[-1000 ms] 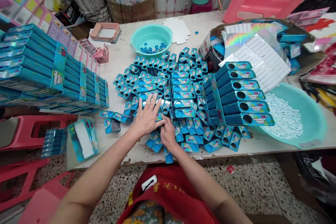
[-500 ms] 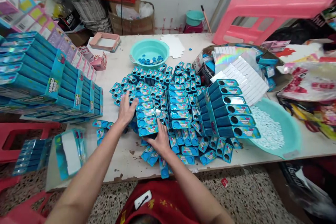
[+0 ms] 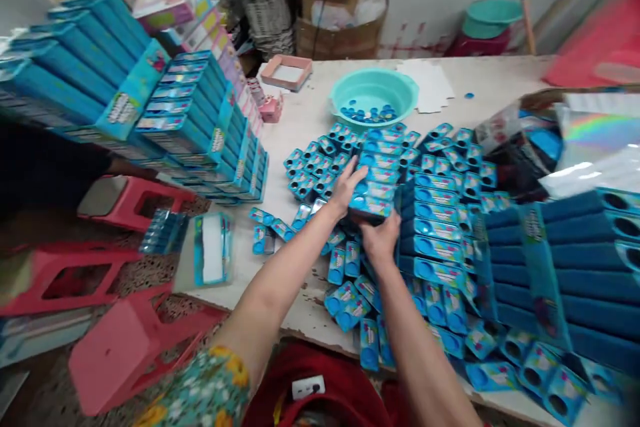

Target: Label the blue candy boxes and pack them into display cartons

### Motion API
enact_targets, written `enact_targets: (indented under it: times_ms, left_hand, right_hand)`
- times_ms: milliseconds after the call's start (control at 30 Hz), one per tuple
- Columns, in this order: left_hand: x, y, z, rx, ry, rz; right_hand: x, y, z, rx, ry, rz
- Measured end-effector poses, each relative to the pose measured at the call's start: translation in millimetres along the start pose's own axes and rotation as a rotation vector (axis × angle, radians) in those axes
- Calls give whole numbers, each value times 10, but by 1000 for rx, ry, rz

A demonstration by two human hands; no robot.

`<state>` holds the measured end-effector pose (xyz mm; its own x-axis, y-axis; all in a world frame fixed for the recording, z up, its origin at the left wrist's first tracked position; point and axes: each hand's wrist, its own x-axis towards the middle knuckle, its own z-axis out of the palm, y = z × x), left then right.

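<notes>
My left hand (image 3: 349, 187) presses against the left side of a row of slim blue printed candy boxes (image 3: 379, 170). At the near right corner of that row, my right hand (image 3: 382, 239) grips it, fingers partly hidden. The boxes stand side by side with their labelled ends facing up. Just right of them is a similar row of blue boxes (image 3: 437, 227). Many loose blue boxes (image 3: 313, 163) lie around and beneath my hands.
A turquoise basin (image 3: 345, 90) with small blue discs stands behind the boxes. Banded blue boxes (image 3: 200, 123) are stacked high at left; another banded bundle (image 3: 545, 273) lies at right. Red stools (image 3: 120, 347) stand on the floor at left. A clear bag with blue card (image 3: 213, 247) overhangs the table edge.
My view has turned left. Both hands have shifted the gripped row of boxes away from me, relative to the row beside it.
</notes>
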<state>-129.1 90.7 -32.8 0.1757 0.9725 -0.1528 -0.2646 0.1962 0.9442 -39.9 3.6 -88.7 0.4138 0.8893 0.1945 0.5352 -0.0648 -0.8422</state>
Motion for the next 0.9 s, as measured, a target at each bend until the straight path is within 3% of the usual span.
enact_targets:
  times_ms: [100, 167, 200, 267, 333, 367, 400, 433, 500, 600, 667, 733, 800, 900]
  left_hand:
    - [3, -8, -66, 54, 14, 20]
    - [-336, 28, -353, 172, 35, 115]
    - [-591, 53, -591, 291, 92, 187]
    - [-1179, 89, -1230, 608, 399, 247]
    - [-1727, 70, -1970, 915, 810, 152]
    - [-1939, 35, -2321, 1056, 963, 13]
    - [-2095, -14, -2633, 1180, 1034, -164]
    - [-2195, -73, -2891, 1264, 1033, -298]
    - [-2250, -194, -3224, 1307, 1000, -389]
    - [-2196, -309, -3343, 1316, 952, -402]
    - [-2226, -318, -3285, 1337, 965, -383]
    - [-2343, -300, -3197, 1366, 982, -279]
    - [-2498, -287, -3115, 1357, 951, -123]
    - [-2679, -298, -3050, 1241, 959, -5]
  right_hand:
    - [258, -51, 136, -72, 24, 5]
    - [198, -137, 108, -131, 34, -37]
    - [96, -188, 55, -157, 39, -76]
    - [-217, -286, -102, -185, 41, -180]
    - [-600, -370, -255, -175, 38, -286]
    - [-792, -410, -303, -158, 24, -324]
    - [-974, -454, -319, -129, -13, -362]
    - [-1141, -505, -296, -82, -82, -400]
    - [-1427, -640, -121, 69, -320, -465]
    - [-1761, -916, 443, 357, -769, -373]
    - [-1944, -1116, 952, 480, -911, -99]
    - [-2100, -1305, 1473, 536, -965, 224]
    - [-2225, -1470, 1912, 611, -898, 491]
    - [-2364, -1655, 2307, 683, -841, 521]
